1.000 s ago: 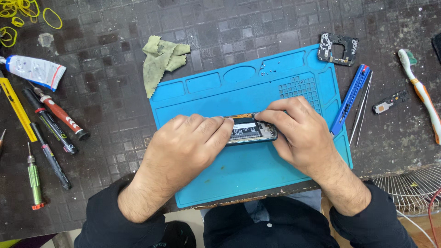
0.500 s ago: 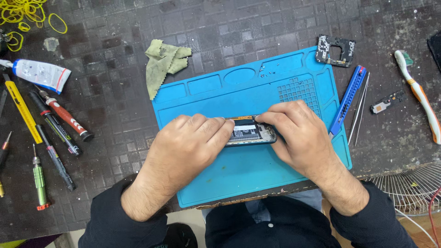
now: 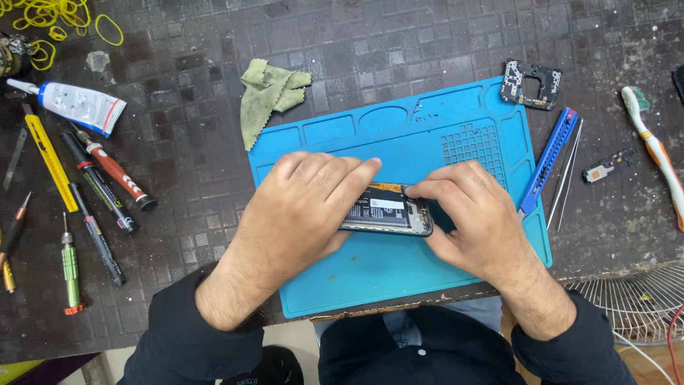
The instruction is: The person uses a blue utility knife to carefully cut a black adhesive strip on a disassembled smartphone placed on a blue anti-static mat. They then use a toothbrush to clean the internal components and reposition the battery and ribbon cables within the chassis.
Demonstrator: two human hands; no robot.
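Blue mat (image 3: 370,274): under opened phone (image 3: 388,212), on dark tabletop (image 3: 192,85)
Left hand (image 3: 299,207): clamped over phone's left end
Right hand (image 3: 474,217): fingertips pinching phone's right edge

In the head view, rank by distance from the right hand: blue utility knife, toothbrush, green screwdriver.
From the right hand:
1. Blue utility knife, just to its right on the mat's edge.
2. Toothbrush, far right of the table.
3. Green screwdriver, far left, beyond the left hand.
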